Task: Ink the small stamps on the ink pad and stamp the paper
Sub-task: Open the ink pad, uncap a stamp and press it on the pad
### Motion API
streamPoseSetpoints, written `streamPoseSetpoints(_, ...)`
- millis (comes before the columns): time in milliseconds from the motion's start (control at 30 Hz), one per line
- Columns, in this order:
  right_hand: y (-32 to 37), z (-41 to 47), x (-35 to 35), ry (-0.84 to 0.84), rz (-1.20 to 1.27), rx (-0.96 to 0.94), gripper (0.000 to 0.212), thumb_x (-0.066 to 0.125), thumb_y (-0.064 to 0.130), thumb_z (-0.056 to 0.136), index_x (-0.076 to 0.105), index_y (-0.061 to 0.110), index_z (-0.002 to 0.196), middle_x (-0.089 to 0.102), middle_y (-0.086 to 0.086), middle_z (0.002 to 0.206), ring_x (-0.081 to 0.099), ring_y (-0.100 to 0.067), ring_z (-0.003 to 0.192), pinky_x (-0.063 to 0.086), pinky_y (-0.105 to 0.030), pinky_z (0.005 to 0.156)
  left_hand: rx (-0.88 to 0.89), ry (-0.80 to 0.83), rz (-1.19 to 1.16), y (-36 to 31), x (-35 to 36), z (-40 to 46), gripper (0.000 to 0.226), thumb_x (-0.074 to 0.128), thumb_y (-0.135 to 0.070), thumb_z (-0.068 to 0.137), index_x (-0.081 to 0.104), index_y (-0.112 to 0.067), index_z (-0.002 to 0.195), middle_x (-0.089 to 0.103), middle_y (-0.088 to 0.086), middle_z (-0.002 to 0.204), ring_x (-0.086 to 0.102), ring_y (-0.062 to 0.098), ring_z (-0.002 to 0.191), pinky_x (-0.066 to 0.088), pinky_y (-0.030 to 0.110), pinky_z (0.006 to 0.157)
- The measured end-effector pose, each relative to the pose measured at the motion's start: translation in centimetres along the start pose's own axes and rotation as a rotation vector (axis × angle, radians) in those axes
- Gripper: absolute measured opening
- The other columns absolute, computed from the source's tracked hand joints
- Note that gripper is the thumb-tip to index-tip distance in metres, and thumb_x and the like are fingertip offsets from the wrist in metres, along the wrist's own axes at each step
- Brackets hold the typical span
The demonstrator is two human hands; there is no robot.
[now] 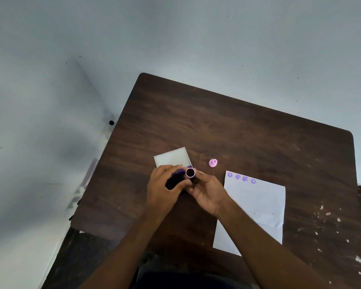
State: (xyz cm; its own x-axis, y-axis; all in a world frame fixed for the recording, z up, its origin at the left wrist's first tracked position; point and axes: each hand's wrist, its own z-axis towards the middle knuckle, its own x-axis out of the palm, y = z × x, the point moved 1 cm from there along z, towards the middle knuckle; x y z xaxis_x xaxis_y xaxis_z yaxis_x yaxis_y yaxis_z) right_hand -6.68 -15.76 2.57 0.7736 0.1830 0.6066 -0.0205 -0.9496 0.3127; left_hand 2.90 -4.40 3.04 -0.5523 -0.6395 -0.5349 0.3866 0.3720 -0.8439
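Note:
A small round pink stamp (190, 172) is held in my right hand (206, 192), its dark inked face turned up toward me. My left hand (164, 188) rests on the dark purple ink pad (174, 181) and grips its edge, covering most of it. The pad's clear open lid (172, 157) lies flat just behind the hands. A second pink stamp (213, 163) stands alone on the table to the right of the lid. The white paper (256, 207) lies to the right, with several purple round prints in a row along its top edge.
The dark wooden table (217, 126) stands in a corner against pale walls. White paint flecks mark its right side. The table's left edge runs close to the ink pad. A small black object (111, 122) sits on the floor by the wall.

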Motion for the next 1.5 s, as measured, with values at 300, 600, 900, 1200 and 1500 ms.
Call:
streamPoseSetpoints(300,-0.2,-0.4,-0.3,0.015,-0.023,-0.001,0.032,0.041,0.011,0.099,0.059,-0.004,0.121,0.065,-0.018,0.112,0.054,-0.03,0.111,0.039,-0.042,0.105,-0.01,0.03,0.033,-1.7,1.1,-0.1,0.035,0.085,-0.026,0.073,0.074,-0.014,0.103,0.07,0.001,0.1,0.06,0.015,0.096,0.038,0.004,0.084)
streamPoseSetpoints(600,-0.9,-0.5,-0.6,0.065,0.048,0.05,0.032,0.057,0.016,0.087,0.069,0.003,0.113,0.061,-0.019,0.115,0.051,-0.026,0.104,0.033,-0.043,0.108,-0.021,-0.008,0.043,-2.1,0.6,-0.2,0.032,0.085,-0.026,0.071,0.075,-0.013,0.099,0.071,0.002,0.096,0.06,0.018,0.094,0.048,0.022,0.081)
streamPoseSetpoints(900,-1.1,-0.2,-1.8,0.172,0.134,0.098,0.031,0.058,0.01,0.089,0.066,0.003,0.117,0.06,-0.011,0.095,0.059,-0.018,0.08,0.049,-0.033,0.074,-0.108,-0.069,-0.077,-2.3,0.7,-0.5,0.032,0.084,-0.029,0.071,0.075,-0.017,0.1,0.07,-0.004,0.1,0.06,0.006,0.097,0.05,0.019,0.084)
streamPoseSetpoints(1200,0.0,0.8,-2.8,0.276,-0.098,0.052,0.033,0.052,0.01,0.096,0.056,-0.006,0.124,0.063,-0.011,0.091,0.057,-0.013,0.077,0.051,-0.026,0.064,-0.135,-0.041,-0.098,-0.7,1.0,-0.9,0.033,0.084,-0.033,0.072,0.069,-0.033,0.101,0.06,-0.025,0.098,0.056,-0.005,0.097,0.045,0.009,0.083)
streamPoseSetpoints(1500,-0.3,2.3,-1.8,-0.25,-1.511,-0.603,0.013,0.066,0.015,0.09,0.069,0.009,0.101,0.069,-0.005,0.098,0.06,-0.009,0.083,0.047,-0.016,0.076,-0.127,0.19,0.443,5.2,1.4,-1.7,0.094,0.082,-0.06,0.06,0.051,-0.018,0.137,0.056,0.007,0.136,0.047,0.027,0.125,0.043,0.042,0.102)
